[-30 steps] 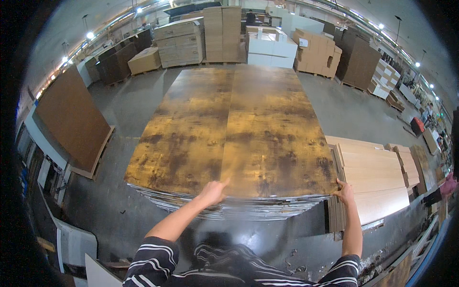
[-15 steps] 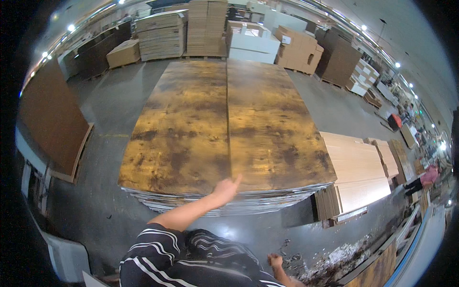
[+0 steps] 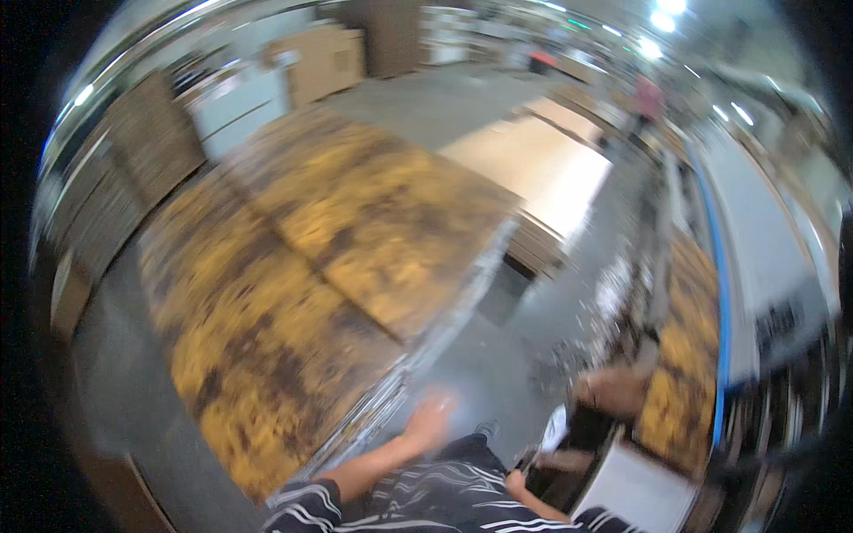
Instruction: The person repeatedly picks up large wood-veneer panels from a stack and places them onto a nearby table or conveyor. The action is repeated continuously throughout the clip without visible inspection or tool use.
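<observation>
Two wood-patterned boards, yellow and dark brown, lie side by side on top of a tall board stack (image 3: 338, 240) at the left and middle. My left hand (image 3: 431, 419) is off the stack, just beyond its near edge and over the floor. Motion smears its fingers, and nothing shows in it. My right hand (image 3: 515, 484) is low in front of my body with its fingers curled. A small dark shape lies against its fingertips; I cannot make out what it is.
Pale boards (image 3: 533, 164) are stacked beyond the patterned ones. On the right, a patterned board (image 3: 682, 355) lies along a long machine with a blue edge strip (image 3: 721, 302). A white panel (image 3: 640, 489) is near my right arm. Cartons (image 3: 320, 62) and a person (image 3: 647, 99) are farther back.
My view has swung to the right, bringing the machine side nearer. The left hand, which had a finger extended over the front edge of the boards, has come away from them.
</observation>
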Motion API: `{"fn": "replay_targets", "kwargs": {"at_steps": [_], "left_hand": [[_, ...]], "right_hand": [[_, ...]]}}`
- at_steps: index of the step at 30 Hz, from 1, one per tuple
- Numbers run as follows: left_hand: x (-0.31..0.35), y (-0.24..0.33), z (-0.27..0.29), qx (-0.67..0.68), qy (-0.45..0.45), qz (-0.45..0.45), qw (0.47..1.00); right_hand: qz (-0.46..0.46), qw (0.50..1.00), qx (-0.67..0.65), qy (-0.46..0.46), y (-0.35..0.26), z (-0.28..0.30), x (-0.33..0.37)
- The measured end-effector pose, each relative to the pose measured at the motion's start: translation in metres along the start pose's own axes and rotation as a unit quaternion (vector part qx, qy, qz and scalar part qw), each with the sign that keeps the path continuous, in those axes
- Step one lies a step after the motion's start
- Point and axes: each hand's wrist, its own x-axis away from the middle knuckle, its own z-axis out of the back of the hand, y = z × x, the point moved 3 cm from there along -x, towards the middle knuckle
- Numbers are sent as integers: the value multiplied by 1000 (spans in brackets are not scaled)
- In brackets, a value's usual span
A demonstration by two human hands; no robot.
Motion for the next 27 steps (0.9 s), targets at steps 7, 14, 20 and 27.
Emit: {"fn": "replay_targets", "kwargs": {"at_steps": [7,14,20,27], "left_hand": [[-17,8,-85,41,-400,-160,902],[-35,-65,-175,69,-373,-33,924],[-30,-206,-244,-334,-436,-542,636],[52,-235,-262,-130,-435,-147,879]], "right_hand": [[-177,868,-447,124,13,3,77],[-241,623,-715,207,40,-10,139],[-198,471,-821,254,77,22,177],[-106,380,-879,269,109,36,197]]}}
